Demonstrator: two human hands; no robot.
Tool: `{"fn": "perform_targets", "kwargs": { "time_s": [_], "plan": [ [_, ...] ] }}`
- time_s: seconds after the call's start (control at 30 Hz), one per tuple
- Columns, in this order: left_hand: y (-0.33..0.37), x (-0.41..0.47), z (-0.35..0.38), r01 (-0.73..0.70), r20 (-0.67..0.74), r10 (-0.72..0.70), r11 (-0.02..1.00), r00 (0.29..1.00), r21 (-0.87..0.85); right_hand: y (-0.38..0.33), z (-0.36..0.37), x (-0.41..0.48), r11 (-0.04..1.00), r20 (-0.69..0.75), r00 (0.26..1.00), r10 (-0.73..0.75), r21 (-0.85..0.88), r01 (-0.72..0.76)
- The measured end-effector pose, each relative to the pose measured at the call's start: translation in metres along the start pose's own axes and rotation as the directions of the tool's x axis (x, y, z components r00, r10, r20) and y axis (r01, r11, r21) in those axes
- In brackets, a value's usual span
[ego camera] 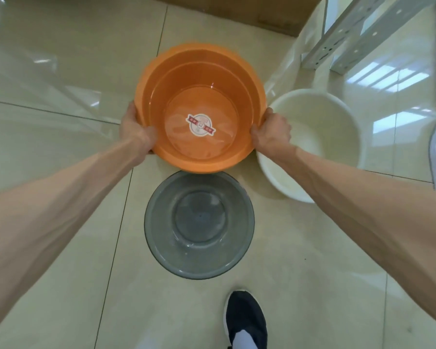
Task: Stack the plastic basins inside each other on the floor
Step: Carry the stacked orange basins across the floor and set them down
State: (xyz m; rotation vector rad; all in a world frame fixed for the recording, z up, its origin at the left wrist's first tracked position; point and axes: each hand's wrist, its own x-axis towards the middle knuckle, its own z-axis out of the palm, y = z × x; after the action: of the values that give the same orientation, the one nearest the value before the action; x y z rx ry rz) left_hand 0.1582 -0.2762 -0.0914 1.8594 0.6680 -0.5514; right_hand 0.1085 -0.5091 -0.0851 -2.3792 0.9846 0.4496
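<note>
Head view shows both hands, left (136, 132) and right (272, 133), pinching the orange basin's (199, 107) rim, grey basin (199, 225) at 6 o'clock below it.

Glossy cream floor tiles (61, 260) with thin dark grout lines mirror bright window light at two o'clock, beside a perforated grey metal rack (358, 31), with what may be a cardboard box (249, 8) at twelve.

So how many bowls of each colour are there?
Orange basin: 1, held by left hand and right hand
Grey basin: 1
White basin: 1
Total: 3
</note>
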Motion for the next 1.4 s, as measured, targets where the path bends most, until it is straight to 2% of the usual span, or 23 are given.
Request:
{"fn": "perform_targets", "kwargs": {
  "time_s": [0.07,0.17,0.33,0.43,0.6,0.73,0.87,0.97,1.07,1.23,1.3,1.4],
  "plan": [
    [0.000,-0.006,-0.002,0.065,-0.012,-0.066,0.995,0.998,-0.073,0.001,-0.012,-0.008,0.982,0.091,0.996,0.020,0.188,-0.037],
    [0.015,-0.017,-0.013,0.062,-0.040,-0.065,0.996,0.997,-0.062,-0.003,-0.030,-0.017,0.936,0.097,0.994,0.039,0.345,-0.071],
    [0.075,-0.037,-0.041,-0.078,-0.089,0.077,0.997,0.993,-0.007,-0.014,-0.068,-0.037,0.804,-0.046,0.999,-0.009,0.593,0.034],
    [0.122,-0.063,-0.043,-0.239,-0.018,0.240,0.970,0.971,0.046,-0.004,-0.100,-0.045,0.745,-0.140,0.990,0.003,0.661,0.091],
    [0.157,-0.108,0.023,-0.422,0.162,0.415,0.906,0.895,0.013,0.056,-0.155,-0.051,0.766,-0.377,0.922,0.089,0.618,0.179],
    [0.132,-0.115,0.114,-0.367,0.286,0.357,0.930,0.889,-0.019,0.127,-0.167,-0.040,0.878,-0.434,0.872,0.228,0.479,0.009],
    [0.089,-0.110,0.169,-0.374,0.331,0.316,0.918,0.889,0.128,0.178,-0.146,-0.029,0.896,-0.352,0.885,0.306,0.420,-0.142],
    [0.055,-0.097,0.186,-0.337,0.298,0.256,0.905,0.919,0.261,0.200,-0.114,-0.022,0.894,-0.241,0.915,0.324,0.395,-0.212],
    [0.029,-0.090,0.189,-0.282,0.304,0.174,0.888,0.937,0.363,0.208,-0.087,-0.014,0.897,-0.216,0.909,0.356,0.350,-0.268],
    [0.015,-0.088,0.189,-0.242,0.333,0.145,0.932,0.932,0.271,0.210,-0.060,-0.016,0.864,-0.212,0.896,0.391,0.419,-0.278],
    [0.014,-0.086,0.188,-0.227,0.329,0.139,0.942,0.934,0.247,0.205,-0.060,-0.011,0.847,-0.217,0.869,0.445,0.416,-0.330],
    [0.020,-0.079,0.177,-0.210,0.345,0.118,0.946,0.931,0.246,0.195,-0.063,-0.003,0.821,-0.136,0.865,0.482,0.414,-0.393]
  ]
}}
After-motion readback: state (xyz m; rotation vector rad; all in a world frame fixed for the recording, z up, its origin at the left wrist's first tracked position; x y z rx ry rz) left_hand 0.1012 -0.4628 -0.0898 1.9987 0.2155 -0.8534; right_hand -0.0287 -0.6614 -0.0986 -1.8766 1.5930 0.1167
